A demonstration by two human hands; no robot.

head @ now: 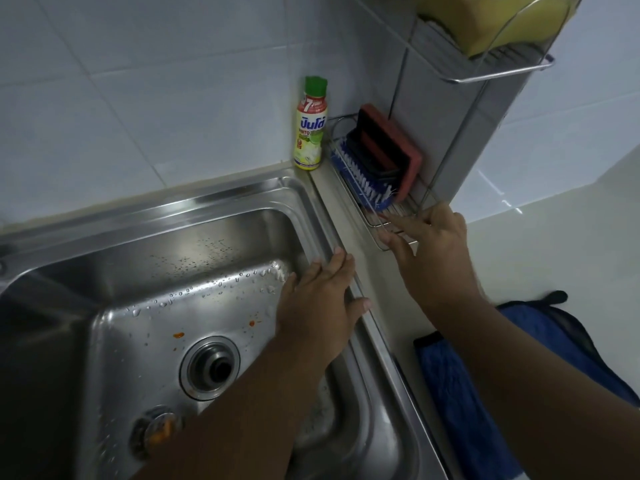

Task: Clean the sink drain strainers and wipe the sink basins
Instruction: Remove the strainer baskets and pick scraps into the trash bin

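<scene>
Strainer (157, 432) lies dirty at seven o'clock; left hand (320, 303) rests flat, released, on the sink (242, 192) rim. Right hand (429, 244), fingers extended and grasping nothing, nears the wire rack (381, 220) at two o'clock; a careless pull could topple the brush (360, 178).

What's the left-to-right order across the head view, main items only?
drain opening → left hand → dish soap bottle → blue scrub brush → right hand → blue cloth

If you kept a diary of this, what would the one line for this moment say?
left hand: flat on steel sink rim | right hand: fingers at wire rack, beside blue bristle brush | removed strainer: food bits
</scene>
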